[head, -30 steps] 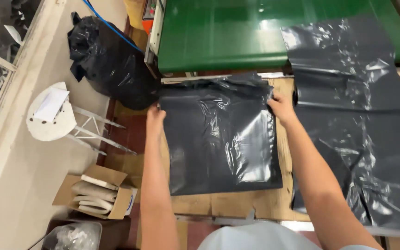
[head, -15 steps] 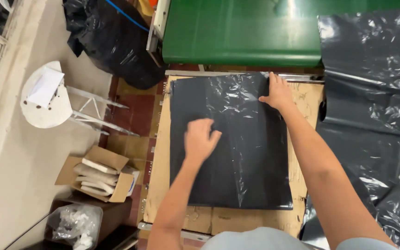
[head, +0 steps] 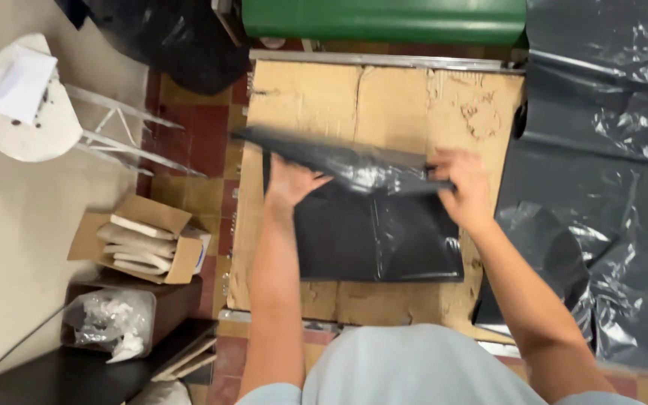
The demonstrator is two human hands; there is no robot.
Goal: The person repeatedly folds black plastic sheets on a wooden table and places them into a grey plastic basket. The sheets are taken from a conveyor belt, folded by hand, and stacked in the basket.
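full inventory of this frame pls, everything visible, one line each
black plastic bag: 1, black, on the cardboard, top half lifted and folding toward the person
cardboard sheet: 1, brown, covers the work surface
green table edge: 1, green, top centre
dark plastic sheets: a pile, grey-black, right side
full black sack: 1, black, floor, top left
round stool: 1, white, left, paper on its seat
open cardboard box: 1, brown, floor, left, holds flat pale items
clear plastic bag: 1, bottom left
left hand: on the bag's left edge
right hand: grips the folded edge
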